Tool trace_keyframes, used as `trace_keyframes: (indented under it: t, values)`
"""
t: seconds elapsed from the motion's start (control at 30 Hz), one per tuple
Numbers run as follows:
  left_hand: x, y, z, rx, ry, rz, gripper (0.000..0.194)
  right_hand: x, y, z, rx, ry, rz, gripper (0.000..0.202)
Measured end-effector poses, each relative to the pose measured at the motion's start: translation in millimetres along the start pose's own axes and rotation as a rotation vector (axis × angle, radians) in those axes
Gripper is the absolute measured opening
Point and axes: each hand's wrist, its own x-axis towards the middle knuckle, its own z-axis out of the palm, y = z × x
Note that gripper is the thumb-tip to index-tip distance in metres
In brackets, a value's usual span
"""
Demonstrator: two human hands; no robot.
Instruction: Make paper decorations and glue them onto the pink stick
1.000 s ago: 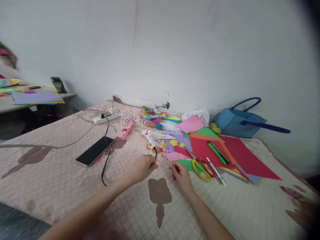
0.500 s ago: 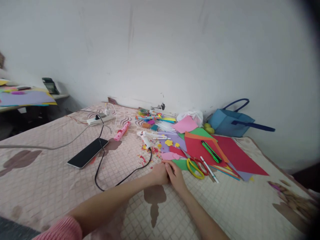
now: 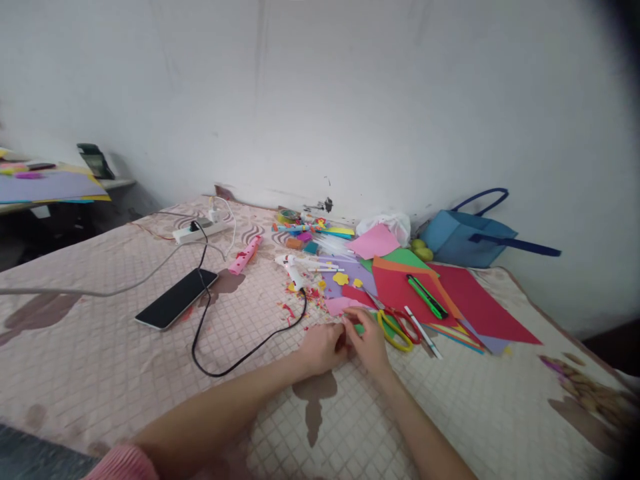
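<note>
In the lower middle my left hand (image 3: 323, 348) is closed, its fingers curled in toward my right hand (image 3: 369, 341). My right hand's fingers are bent and pinched together, and the fingertips meet the left hand. Whatever lies between them, if anything, is too small or hidden to make out. Just right of my right hand lie scissors (image 3: 396, 331) with yellow and red handles. A green paper sheet (image 3: 371, 325) lies partly behind the right hand's fingers. Beyond the hands is a white glue gun (image 3: 294, 272) with a black cord, among small paper scraps (image 3: 289, 310).
A black-screened phone (image 3: 177, 300) and a power strip (image 3: 200, 230) lie left, with cables across the cloth. A rolled pink paper (image 3: 246, 255) is near. Right are red paper (image 3: 487, 310), a green cutter (image 3: 426, 297), a white pen (image 3: 423, 332) and a blue bag (image 3: 465, 239).
My clasped hands have come slightly apart, with the right fingers lifting and bending at the tips. The whole view has shifted a little.
</note>
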Motion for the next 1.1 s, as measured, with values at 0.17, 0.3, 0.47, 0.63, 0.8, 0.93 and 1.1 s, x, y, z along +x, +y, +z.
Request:
trace_keyframes:
  t: [0.17, 0.3, 0.47, 0.63, 0.8, 0.93, 1.1]
  values:
    - [-2.6, 0.7, -6.1, -0.057, 0.033, 0.019, 0.014, 1.0, 12.1, -1.2, -0.019, 0.014, 0.077, 0.021]
    - [-3.5, 0.2, -5.9, -0.069, 0.051, 0.008, 0.009, -0.4, 11.2, -2.4, -0.054, 0.053, 0.122, 0.024]
    - [-4.0, 0.0, -5.9, -0.059, 0.086, -0.002, 0.013, -1.1, 12.2, -2.4, -0.085, 0.088, 0.142, 0.037]
    - [-3.3, -0.9, -9.9, -0.047, 0.098, 0.022, 0.017, 0.3, 15.3, 0.6, -0.076, 0.083, 0.133, 0.031]
    - [-3.8, -1.6, -13.1, -0.039, 0.08, 0.028, 0.017, -0.3, 11.3, 2.0, -0.043, 0.002, 0.112, 0.021]
    - [-4.2, -3.5, -15.1, -0.04, 0.061, 0.028, 0.017, -1.5, 8.9, 2.8, -0.037, -0.047, 0.085, 0.019]
    - [-3.7, -7.5, -15.5, -0.032, 0.06, 0.03, 0.017, -2.2, 10.2, 3.8, -0.035, -0.099, 0.051, 0.018]
